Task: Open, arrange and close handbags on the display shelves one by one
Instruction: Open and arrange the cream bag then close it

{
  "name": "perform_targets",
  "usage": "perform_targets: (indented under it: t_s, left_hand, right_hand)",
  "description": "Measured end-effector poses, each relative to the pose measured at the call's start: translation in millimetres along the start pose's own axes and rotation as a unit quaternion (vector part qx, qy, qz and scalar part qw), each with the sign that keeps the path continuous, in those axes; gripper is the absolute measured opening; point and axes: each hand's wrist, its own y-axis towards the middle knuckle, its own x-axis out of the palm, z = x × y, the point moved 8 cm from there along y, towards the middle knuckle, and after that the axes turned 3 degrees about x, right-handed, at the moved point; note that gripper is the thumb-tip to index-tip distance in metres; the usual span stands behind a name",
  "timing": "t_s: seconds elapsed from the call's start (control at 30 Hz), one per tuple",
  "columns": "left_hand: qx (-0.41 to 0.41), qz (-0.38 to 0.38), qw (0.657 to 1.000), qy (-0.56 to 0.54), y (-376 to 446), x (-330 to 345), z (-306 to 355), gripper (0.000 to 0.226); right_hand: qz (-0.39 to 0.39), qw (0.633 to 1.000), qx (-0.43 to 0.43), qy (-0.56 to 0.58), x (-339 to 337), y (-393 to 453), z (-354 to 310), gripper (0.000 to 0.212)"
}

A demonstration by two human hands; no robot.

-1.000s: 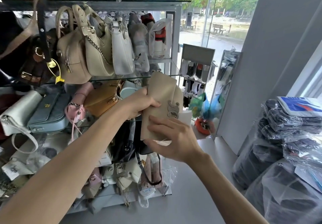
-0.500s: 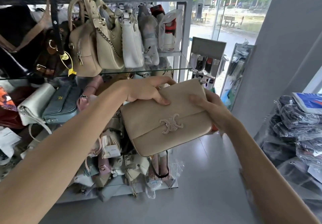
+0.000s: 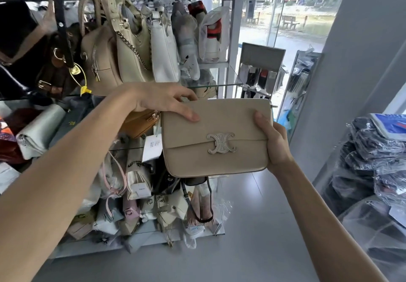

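- Currently, head view: the beige handbag (image 3: 216, 138) sits at frame centre, held in the air in front of the display shelves (image 3: 228, 40), front face toward the camera.
- Flap of the handbag: down, with the metal clasp (image 3: 221, 143) at its lower edge, right of centre.
- Left hand (image 3: 162, 100): enters from the left and grips the upper left corner of the handbag; thumb lies across the front, fingers (image 3: 189, 96) curl over the top edge.
- Right hand (image 3: 275, 142): enters from the lower right and grips the right edge; thumb presses the front face, the remaining fingers are hidden behind the bag.
- White price tag (image 3: 152, 147): hangs just beside the left edge of the handbag.
- Upper left of the frame: cream chain bag (image 3: 131, 46) and white bag (image 3: 163, 51) stand side by side on a glass shelf.
- Centre left: tan bag (image 3: 140, 123) lies behind the left wrist.
- Right edge of the frame: plastic-wrapped dark bundles (image 3: 377, 156) are stacked.
- Lower frame: grey floor (image 3: 241, 248).
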Motion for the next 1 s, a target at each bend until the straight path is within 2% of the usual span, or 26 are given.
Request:
perform_targets:
  t_s: [0.17,0.3,0.37,0.5,0.67,0.73,0.8,0.9,1.0]
  left_hand:
    - [0.017,0.034,0.996,-0.076,0.1,-6.1,-32.8,0.054]
    - [0.049,0.058,0.990,-0.118,3.2,-3.2,-39.3,0.034]
    - [0.064,0.072,0.987,-0.130,4.7,-3.3,-39.4,0.032]
    - [0.094,0.092,0.979,-0.153,10.7,-7.4,-46.6,0.041]
    - [0.082,0.216,0.945,-0.230,24.5,-4.5,-71.9,0.070]
    - [0.086,0.268,0.929,-0.242,29.6,1.5,-78.3,0.061]
    - [0.103,0.309,0.911,-0.252,31.7,12.0,-78.0,0.037]
    - [0.111,0.393,0.893,-0.189,30.2,30.5,-80.5,0.017]
    - [0.138,0.455,0.858,-0.193,33.1,51.9,-79.8,0.032]
  right_hand:
    - [0.021,1.000,0.000,0.010,-8.2,5.6,4.8,0.047]
    - [0.028,0.999,0.012,0.017,-8.9,12.1,13.4,0.048]
    - [0.029,0.999,0.016,0.019,-8.7,15.4,17.4,0.048]
    - [0.037,0.999,0.023,0.023,-8.5,23.9,26.9,0.047]
    - [0.073,0.995,0.048,-0.036,-4.3,45.7,45.9,0.047]
    - [0.088,0.990,0.076,-0.080,1.3,58.0,56.0,0.051]
    - [0.082,0.980,0.111,-0.146,8.0,70.8,68.3,0.069]
    - [0.056,0.954,0.179,-0.233,21.3,76.9,79.8,0.075]
    - [0.012,0.944,0.254,-0.211,44.0,81.1,85.7,0.075]
